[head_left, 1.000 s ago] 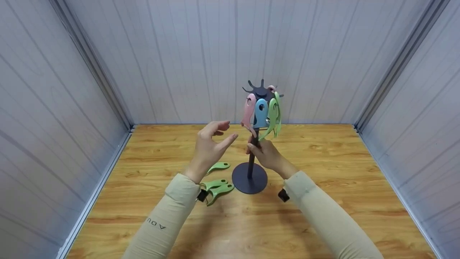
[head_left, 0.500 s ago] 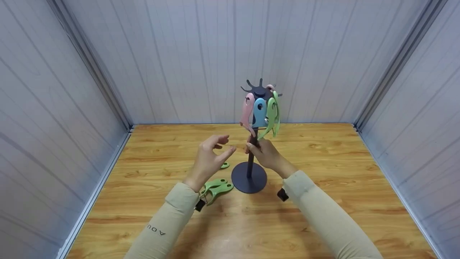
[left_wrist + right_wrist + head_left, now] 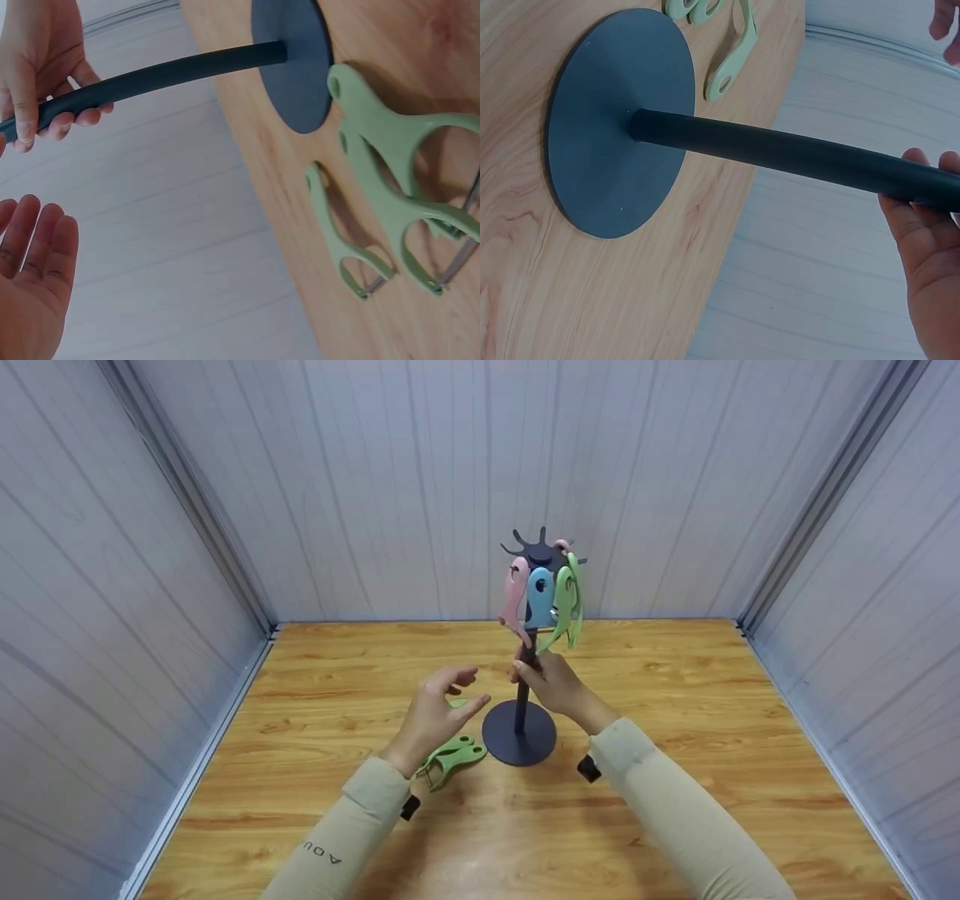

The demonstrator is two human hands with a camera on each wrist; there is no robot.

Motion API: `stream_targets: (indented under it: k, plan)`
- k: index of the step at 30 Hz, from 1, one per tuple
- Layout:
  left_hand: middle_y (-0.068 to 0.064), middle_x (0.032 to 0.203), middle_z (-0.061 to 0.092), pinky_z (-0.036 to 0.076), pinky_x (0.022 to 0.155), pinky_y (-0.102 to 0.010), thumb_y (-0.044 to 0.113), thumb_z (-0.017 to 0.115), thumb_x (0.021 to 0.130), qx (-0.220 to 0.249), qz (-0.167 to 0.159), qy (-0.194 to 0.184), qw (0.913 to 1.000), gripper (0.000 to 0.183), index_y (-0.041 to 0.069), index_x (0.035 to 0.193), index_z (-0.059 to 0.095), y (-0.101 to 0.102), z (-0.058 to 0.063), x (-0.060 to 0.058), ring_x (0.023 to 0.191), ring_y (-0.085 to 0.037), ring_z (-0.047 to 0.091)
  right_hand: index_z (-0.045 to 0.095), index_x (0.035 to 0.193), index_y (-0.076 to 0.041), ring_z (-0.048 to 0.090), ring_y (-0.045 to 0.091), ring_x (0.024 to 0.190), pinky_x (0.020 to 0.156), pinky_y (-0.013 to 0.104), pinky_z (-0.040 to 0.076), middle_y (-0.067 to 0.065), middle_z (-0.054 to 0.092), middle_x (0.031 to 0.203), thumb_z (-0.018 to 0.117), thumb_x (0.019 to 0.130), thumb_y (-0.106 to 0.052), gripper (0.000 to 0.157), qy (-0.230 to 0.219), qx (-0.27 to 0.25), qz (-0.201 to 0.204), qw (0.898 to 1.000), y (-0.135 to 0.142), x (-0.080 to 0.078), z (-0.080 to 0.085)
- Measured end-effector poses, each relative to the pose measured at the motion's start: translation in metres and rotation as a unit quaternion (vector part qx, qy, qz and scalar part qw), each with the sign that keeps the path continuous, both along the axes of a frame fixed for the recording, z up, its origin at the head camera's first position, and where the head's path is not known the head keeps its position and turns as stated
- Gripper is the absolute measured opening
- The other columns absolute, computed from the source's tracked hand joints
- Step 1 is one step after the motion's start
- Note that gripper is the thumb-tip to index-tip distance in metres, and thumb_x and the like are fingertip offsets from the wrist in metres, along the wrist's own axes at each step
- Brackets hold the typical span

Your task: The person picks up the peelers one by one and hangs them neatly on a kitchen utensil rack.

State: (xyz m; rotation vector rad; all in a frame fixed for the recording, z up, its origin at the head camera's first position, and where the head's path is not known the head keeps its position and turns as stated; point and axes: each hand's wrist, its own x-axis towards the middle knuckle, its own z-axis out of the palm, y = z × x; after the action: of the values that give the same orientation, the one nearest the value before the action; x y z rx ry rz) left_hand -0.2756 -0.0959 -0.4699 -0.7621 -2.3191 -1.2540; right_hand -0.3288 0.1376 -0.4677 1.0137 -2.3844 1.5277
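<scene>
In the head view, we see the right hand (image 3: 553, 682) clamped round the pole of the black stand (image 3: 520, 712), which is upright on the table (image 3: 637, 810). The left hand (image 3: 435, 705) holds nothing, thumb and fingers apart, and hides part of the green peelers (image 3: 457, 760) lying below. If the pole is jerked, we think the hung pink peeler (image 3: 513, 596), blue peeler (image 3: 539, 604) and green peeler (image 3: 562, 604) could slip from their hooks.

In the left wrist view, we count three peelers lying on the table. Two overlap, so lifting one may drag the other, and a careless touch on the blades (image 3: 457, 262) could cut a finger. The base (image 3: 292, 90) is just beside their handles, a small obstacle; whether they touch, we cannot tell.

In the right wrist view, the base sits flat; a tilted pole would make it less steady.
</scene>
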Motion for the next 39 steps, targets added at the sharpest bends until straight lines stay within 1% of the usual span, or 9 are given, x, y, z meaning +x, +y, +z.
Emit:
stream_targets:
  k: [6,11,15,18,24,30,34,37,39]
  plan:
    - [-0.003,0.111,0.067,0.055,0.084,-0.037,0.035,0.074,0.088,-0.02,-0.005,-0.028,0.9994,0.042,0.013,0.123,0.065,-0.004,-0.011,0.004,0.101,-0.016,0.063,0.05,0.102,0.008,0.062,0.027,0.078,0.075,0.056,0.054,0.025,0.063,0.085,0.045,0.103,-0.004,0.014,0.009,-0.005,0.005,1.0,-0.003,0.007,0.008]
    - [-0.003,0.111,0.066,0.056,0.085,-0.036,0.032,0.074,0.088,-0.018,-0.029,-0.054,0.998,0.042,0.011,0.123,0.065,-0.009,-0.02,0.006,0.101,-0.017,0.063,0.051,0.099,0.009,0.063,0.023,0.078,0.077,0.057,0.053,0.023,0.064,0.084,0.044,0.103,-0.001,0.013,0.007,-0.001,0.011,1.0,-0.004,0.018,0.022]
    - [-0.001,0.114,0.066,0.055,0.086,-0.032,0.029,0.075,0.088,-0.033,-0.038,-0.075,0.9959,0.04,0.011,0.123,0.066,-0.013,-0.027,0.008,0.102,-0.016,0.063,0.052,0.098,0.005,0.064,0.023,0.078,0.076,0.056,0.053,0.022,0.064,0.084,0.045,0.103,-0.004,0.012,0.002,-0.002,0.005,1.0,-0.003,0.012,0.012]
    - [0.001,0.115,0.067,0.055,0.085,-0.035,0.029,0.076,0.087,-0.052,-0.039,-0.082,0.9945,0.039,0.013,0.122,0.066,-0.017,-0.033,0.008,0.102,-0.018,0.064,0.051,0.1,0.006,0.063,0.022,0.078,0.076,0.056,0.054,0.023,0.065,0.086,0.046,0.103,-0.006,0.013,-0.003,-0.01,0.005,1.0,-0.001,0.003,0.002]
    - [0.001,0.12,0.065,0.053,0.088,-0.042,0.03,0.074,0.089,-0.077,-0.044,-0.121,0.9887,0.041,0.017,0.126,0.064,-0.025,-0.043,0.011,0.106,-0.024,0.061,0.051,0.102,-0.001,0.064,0.019,0.079,0.075,0.057,0.053,0.023,0.064,0.086,0.046,0.104,-0.01,0.011,0.004,-0.02,0.018,1.0,0.001,0.0,-0.001]
    - [-0.002,0.119,0.064,0.052,0.088,-0.044,0.029,0.075,0.088,-0.107,-0.034,-0.155,0.9815,0.042,0.018,0.128,0.063,-0.03,-0.052,0.012,0.104,-0.024,0.061,0.051,0.103,0.003,0.064,0.018,0.079,0.075,0.057,0.053,0.017,0.065,0.085,0.046,0.104,-0.011,0.015,-0.001,-0.015,0.015,1.0,0.001,0.001,-0.001]
    - [-0.003,0.12,0.064,0.051,0.088,-0.039,0.028,0.075,0.088,-0.132,-0.026,-0.169,0.9763,0.043,0.016,0.128,0.063,-0.032,-0.058,0.012,0.104,-0.021,0.061,0.05,0.103,0.01,0.063,0.022,0.079,0.076,0.05,0.055,0.023,0.065,0.087,0.045,0.103,-0.004,0.015,-0.004,-0.005,0.014,1.0,-0.002,0.014,0.017]
    - [-0.006,0.122,0.063,0.05,0.089,-0.039,0.028,0.075,0.088,-0.149,-0.026,-0.187,0.9706,0.046,0.014,0.13,0.061,-0.033,-0.062,0.013,0.105,-0.021,0.06,0.049,0.102,0.014,0.063,0.023,0.079,0.077,0.053,0.055,0.031,0.063,0.089,0.044,0.102,0.001,0.013,-0.009,-0.001,0.016,1.0,-0.004,0.025,0.031]
    - [-0.008,0.123,0.063,0.051,0.088,-0.04,0.029,0.075,0.088,-0.158,-0.029,-0.197,0.9673,0.047,0.013,0.13,0.06,-0.034,-0.064,0.012,0.106,-0.022,0.061,0.049,0.102,0.013,0.063,0.02,0.079,0.077,0.058,0.053,0.032,0.063,0.089,0.044,0.102,0.002,0.012,-0.012,-0.005,0.019,1.0,-0.004,0.025,0.031]
